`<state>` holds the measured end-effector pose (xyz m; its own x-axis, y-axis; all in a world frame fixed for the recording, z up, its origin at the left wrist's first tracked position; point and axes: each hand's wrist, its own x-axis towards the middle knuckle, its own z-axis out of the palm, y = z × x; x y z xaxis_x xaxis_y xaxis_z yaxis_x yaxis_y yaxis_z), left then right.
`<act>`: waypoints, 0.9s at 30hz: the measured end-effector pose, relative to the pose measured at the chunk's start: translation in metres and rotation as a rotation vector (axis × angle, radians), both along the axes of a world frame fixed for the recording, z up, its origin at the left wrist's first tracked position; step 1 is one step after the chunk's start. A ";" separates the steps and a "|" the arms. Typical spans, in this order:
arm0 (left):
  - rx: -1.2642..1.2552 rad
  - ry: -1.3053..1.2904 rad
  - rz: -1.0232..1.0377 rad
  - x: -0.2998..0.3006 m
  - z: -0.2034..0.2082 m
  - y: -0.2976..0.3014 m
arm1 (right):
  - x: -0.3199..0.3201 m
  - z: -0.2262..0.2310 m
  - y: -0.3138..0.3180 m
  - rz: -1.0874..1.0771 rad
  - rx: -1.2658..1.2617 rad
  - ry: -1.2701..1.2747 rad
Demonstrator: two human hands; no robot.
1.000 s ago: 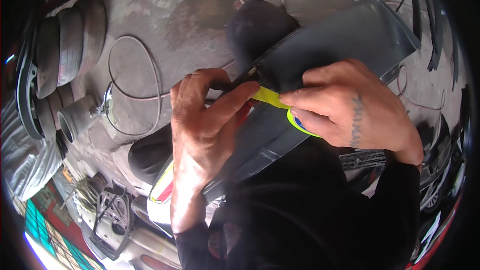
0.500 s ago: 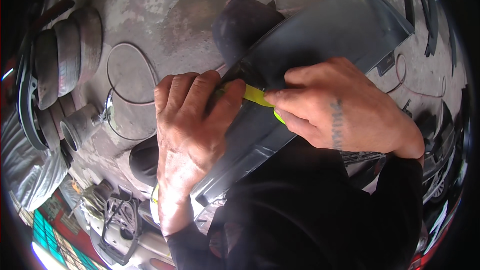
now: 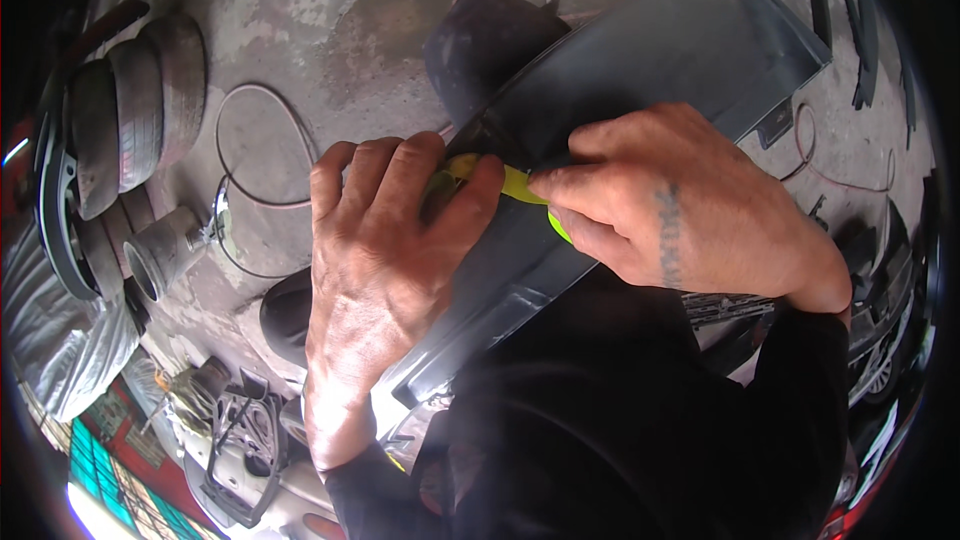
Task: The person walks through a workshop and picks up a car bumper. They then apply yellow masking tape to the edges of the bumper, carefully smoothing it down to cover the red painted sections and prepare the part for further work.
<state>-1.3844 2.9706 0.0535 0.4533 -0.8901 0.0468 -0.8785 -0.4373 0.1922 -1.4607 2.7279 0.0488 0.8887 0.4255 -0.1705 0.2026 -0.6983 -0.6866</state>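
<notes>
A long, dark grey car body panel [image 3: 690, 50] lies slantwise across my lap, with both hands over its middle. My left hand [image 3: 375, 230] is closed, thumb and fingers around a curved part of a yellow-green tape [image 3: 518, 185]; most of that part is hidden by the fingers. A short stretch of the tape runs to my right hand [image 3: 690, 205], which pinches it between thumb and fingertips. Its brighter end shows below the right fingertips. Whether the tape touches the panel cannot be made out.
Several worn tyres [image 3: 135, 115] stand on the left. A thin hose [image 3: 262, 145] loops over the concrete floor [image 3: 290, 0]. Beyond the panel is a dark rounded object [image 3: 490, 45]. Loose car parts [image 3: 245, 440] lie at lower left, and dark trim strips [image 3: 850, 20] at far right.
My left thumb has shifted slightly right, and a little more of the curved yellow tape shows beside it. The right hand has risen slightly, still pinching the tape.
</notes>
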 end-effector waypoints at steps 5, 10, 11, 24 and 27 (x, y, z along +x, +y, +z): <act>0.042 -0.035 -0.022 0.000 0.002 -0.002 | 0.001 -0.003 0.000 -0.026 0.017 -0.007; 0.069 -0.082 -0.046 -0.001 0.000 0.000 | 0.001 -0.003 0.002 -0.054 0.022 -0.005; 0.079 -0.079 -0.045 -0.002 0.002 0.000 | 0.001 -0.002 0.002 -0.054 0.016 -0.005; -0.206 0.477 0.268 0.011 -0.007 -0.027 | 0.000 0.000 0.006 -0.086 -0.046 -0.004; -0.163 0.549 0.265 0.019 -0.009 -0.034 | 0.003 -0.005 0.005 -0.081 -0.022 -0.003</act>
<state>-1.3657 2.9365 0.0448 0.6537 -0.7456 -0.1294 -0.4990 -0.5532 0.6671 -1.4573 2.7330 0.0438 0.9207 0.3483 -0.1763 0.1467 -0.7272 -0.6706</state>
